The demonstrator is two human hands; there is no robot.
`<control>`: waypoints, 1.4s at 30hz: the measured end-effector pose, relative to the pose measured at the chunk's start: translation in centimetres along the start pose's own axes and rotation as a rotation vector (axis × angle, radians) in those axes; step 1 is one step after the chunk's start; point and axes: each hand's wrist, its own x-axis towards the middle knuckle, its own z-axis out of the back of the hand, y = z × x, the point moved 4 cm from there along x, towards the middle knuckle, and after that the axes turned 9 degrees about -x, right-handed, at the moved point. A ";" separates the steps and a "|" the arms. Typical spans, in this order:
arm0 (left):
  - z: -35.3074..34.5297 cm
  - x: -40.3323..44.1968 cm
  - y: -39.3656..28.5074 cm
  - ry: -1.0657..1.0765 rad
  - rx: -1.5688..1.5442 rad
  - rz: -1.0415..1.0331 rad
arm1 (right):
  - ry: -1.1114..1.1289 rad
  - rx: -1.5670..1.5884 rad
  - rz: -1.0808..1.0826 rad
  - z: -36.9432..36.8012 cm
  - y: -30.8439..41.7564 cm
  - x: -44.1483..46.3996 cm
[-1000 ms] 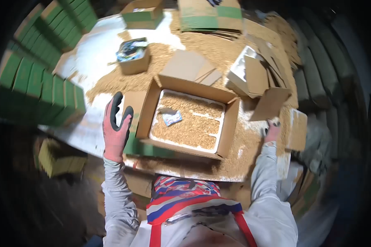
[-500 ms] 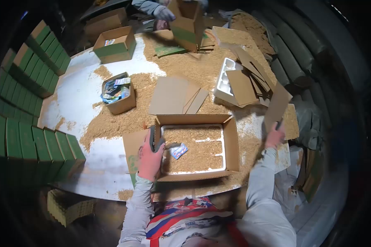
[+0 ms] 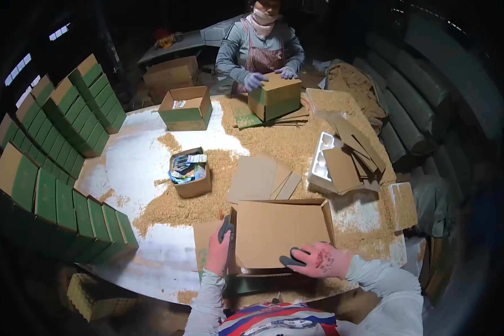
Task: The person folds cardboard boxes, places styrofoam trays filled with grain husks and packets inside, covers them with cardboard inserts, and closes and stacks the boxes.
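Observation:
An open carton (image 3: 327, 224) stands near the front edge of the table, and a flat brown cardboard sheet (image 3: 277, 232) lies inside it, covering the contents. My left hand (image 3: 220, 249) is at the carton's left wall, thumb and fingers apart around its edge. Over the front right part of the sheet is my right hand (image 3: 319, 260), palm down, its fingers pointing left and touching or just above the cardboard; whether they press together is hard to tell. Both hands wear pink gloves with dark fingertips. Loose cardboard sheets (image 3: 255, 178) lie just behind the carton.
A small box of packets (image 3: 193, 187) and an open green-brown box (image 3: 185, 119) stand behind left. White foam tray (image 3: 319, 173) with cardboard pieces is at right. Green cartons (image 3: 67, 207) line the left. Across the table, a person (image 3: 260, 53) has both hands on a carton (image 3: 274, 98).
My right hand has brought a cardboard sheet from the right side into the carton, hiding the grainy filling and packet. My left hand has come to the carton's left wall. The view has tilted up.

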 end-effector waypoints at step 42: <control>50.5 -5.3 -20.7 -1.301 0.040 -1.263 | -0.594 1.713 -0.339 7.4 2.4 28.3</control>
